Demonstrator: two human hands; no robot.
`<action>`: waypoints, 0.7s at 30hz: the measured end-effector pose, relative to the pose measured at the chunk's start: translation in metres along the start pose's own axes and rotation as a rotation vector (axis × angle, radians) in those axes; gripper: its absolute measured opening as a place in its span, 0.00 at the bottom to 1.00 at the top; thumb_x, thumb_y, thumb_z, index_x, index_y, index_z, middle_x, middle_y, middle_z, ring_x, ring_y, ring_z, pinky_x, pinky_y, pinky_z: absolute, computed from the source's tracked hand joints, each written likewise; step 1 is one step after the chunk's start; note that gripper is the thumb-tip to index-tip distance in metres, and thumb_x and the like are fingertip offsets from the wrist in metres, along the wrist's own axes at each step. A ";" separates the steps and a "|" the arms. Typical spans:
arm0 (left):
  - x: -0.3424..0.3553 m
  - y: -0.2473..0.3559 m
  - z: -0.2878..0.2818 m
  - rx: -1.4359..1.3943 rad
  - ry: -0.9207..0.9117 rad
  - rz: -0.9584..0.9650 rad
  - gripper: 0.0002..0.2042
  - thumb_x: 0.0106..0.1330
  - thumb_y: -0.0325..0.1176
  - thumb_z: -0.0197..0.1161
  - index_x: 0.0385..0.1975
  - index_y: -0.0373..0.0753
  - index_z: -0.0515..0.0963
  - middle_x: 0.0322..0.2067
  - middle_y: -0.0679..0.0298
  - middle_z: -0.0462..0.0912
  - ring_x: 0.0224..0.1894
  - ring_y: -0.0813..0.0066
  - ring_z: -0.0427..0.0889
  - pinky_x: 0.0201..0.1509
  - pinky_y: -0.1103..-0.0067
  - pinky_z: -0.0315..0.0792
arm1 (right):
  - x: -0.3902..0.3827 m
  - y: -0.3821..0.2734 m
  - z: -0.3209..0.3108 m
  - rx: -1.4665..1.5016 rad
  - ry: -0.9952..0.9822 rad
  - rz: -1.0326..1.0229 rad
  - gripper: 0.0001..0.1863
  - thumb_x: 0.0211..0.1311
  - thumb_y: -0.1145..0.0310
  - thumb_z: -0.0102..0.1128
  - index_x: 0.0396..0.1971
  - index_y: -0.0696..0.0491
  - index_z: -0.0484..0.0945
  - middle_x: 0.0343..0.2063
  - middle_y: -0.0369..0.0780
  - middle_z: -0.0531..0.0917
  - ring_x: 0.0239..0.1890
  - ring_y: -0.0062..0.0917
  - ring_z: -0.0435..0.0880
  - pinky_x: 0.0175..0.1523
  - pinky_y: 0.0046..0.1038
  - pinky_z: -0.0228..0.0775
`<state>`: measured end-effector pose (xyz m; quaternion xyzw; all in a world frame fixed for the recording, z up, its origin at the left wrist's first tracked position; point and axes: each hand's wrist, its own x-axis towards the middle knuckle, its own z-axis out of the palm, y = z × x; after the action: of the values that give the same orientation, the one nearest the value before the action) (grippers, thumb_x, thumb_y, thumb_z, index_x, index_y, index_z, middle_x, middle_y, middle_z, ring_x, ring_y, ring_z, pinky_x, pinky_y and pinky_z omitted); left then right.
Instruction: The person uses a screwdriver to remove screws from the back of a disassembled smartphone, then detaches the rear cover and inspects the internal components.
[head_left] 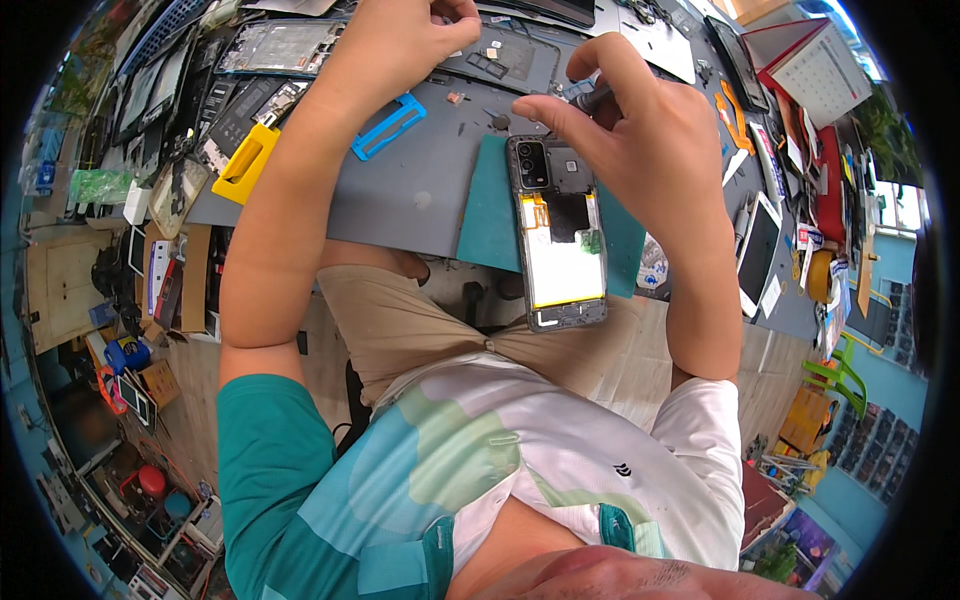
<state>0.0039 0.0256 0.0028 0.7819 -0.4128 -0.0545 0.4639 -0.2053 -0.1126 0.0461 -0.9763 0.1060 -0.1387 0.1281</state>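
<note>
An opened smartphone (585, 184) lies with its camera end toward the far side of the workbench, its inner parts and a bright white panel exposed. Under it is a green mat (488, 205). Just beyond and right of the phone hovers my right hand (640, 125), its curled fingers closed around a dark cylindrical tool handle (597, 98). The tool's tip is hidden. Farther left, my left hand (440, 32) reaches over the far part of the bench. Its fingers are pinched together near the picture's upper edge, and whatever they hold is hidden.
Near my left forearm lie a blue plastic frame (390, 127) and a yellow plastic piece (246, 165). A dark flat phone part with small pieces (520, 62) sits between my hands. Right are a white phone (760, 250), orange strips (735, 118) and a desk calendar (815, 75).
</note>
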 end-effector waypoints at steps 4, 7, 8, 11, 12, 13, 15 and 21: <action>-0.002 0.001 0.000 -0.042 0.025 0.014 0.05 0.65 0.27 0.72 0.34 0.32 0.85 0.26 0.64 0.86 0.30 0.81 0.83 0.35 0.79 0.77 | 0.007 0.001 0.007 0.229 0.267 -0.453 0.24 0.61 0.61 0.82 0.51 0.53 0.81 0.31 0.39 0.86 0.25 0.26 0.85 0.31 0.27 0.72; -0.004 0.005 0.001 -0.060 0.006 0.025 0.04 0.65 0.26 0.72 0.36 0.32 0.85 0.27 0.66 0.86 0.31 0.83 0.82 0.36 0.80 0.78 | 0.001 0.004 0.004 0.255 0.120 -0.220 0.24 0.61 0.63 0.81 0.52 0.53 0.80 0.34 0.40 0.87 0.30 0.27 0.87 0.34 0.26 0.75; -0.004 0.006 0.002 -0.076 -0.001 0.032 0.04 0.66 0.25 0.72 0.36 0.32 0.85 0.28 0.66 0.86 0.32 0.83 0.82 0.37 0.81 0.78 | 0.001 0.001 0.002 0.153 0.054 -0.100 0.24 0.62 0.64 0.81 0.53 0.53 0.80 0.36 0.40 0.88 0.31 0.27 0.87 0.36 0.26 0.76; -0.006 0.007 0.003 -0.118 -0.026 0.017 0.05 0.66 0.24 0.71 0.39 0.32 0.85 0.31 0.66 0.87 0.33 0.84 0.83 0.39 0.81 0.79 | 0.004 -0.003 0.002 0.058 0.019 -0.030 0.25 0.62 0.65 0.80 0.55 0.53 0.79 0.39 0.41 0.88 0.34 0.28 0.88 0.38 0.26 0.77; -0.006 0.007 0.003 -0.148 -0.026 0.034 0.05 0.67 0.23 0.71 0.40 0.32 0.84 0.32 0.66 0.87 0.34 0.84 0.83 0.40 0.81 0.79 | 0.004 0.003 0.007 0.171 0.117 -0.196 0.24 0.62 0.64 0.80 0.54 0.53 0.79 0.38 0.40 0.88 0.34 0.28 0.88 0.38 0.26 0.77; -0.005 0.006 0.005 -0.177 -0.026 0.051 0.05 0.67 0.23 0.71 0.40 0.32 0.84 0.33 0.66 0.88 0.35 0.84 0.83 0.40 0.81 0.79 | 0.004 0.008 0.010 0.283 0.214 -0.362 0.24 0.62 0.63 0.81 0.53 0.53 0.79 0.37 0.40 0.88 0.34 0.27 0.88 0.38 0.26 0.76; -0.006 0.010 0.004 -0.211 -0.022 0.071 0.06 0.67 0.23 0.71 0.41 0.32 0.84 0.34 0.66 0.88 0.36 0.83 0.84 0.42 0.81 0.80 | 0.004 0.013 0.010 0.337 0.145 -0.305 0.25 0.61 0.62 0.81 0.53 0.53 0.79 0.37 0.40 0.88 0.35 0.28 0.88 0.38 0.27 0.77; -0.020 0.040 -0.010 -0.040 0.077 0.299 0.08 0.65 0.22 0.72 0.43 0.33 0.85 0.38 0.61 0.89 0.38 0.72 0.87 0.47 0.74 0.81 | 0.006 -0.001 0.002 0.105 0.118 -0.131 0.24 0.62 0.63 0.81 0.52 0.53 0.78 0.35 0.39 0.88 0.35 0.28 0.89 0.39 0.28 0.79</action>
<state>-0.0277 0.0373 0.0334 0.7039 -0.5052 0.0369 0.4980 -0.1993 -0.1131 0.0458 -0.9632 0.0417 -0.2094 0.1633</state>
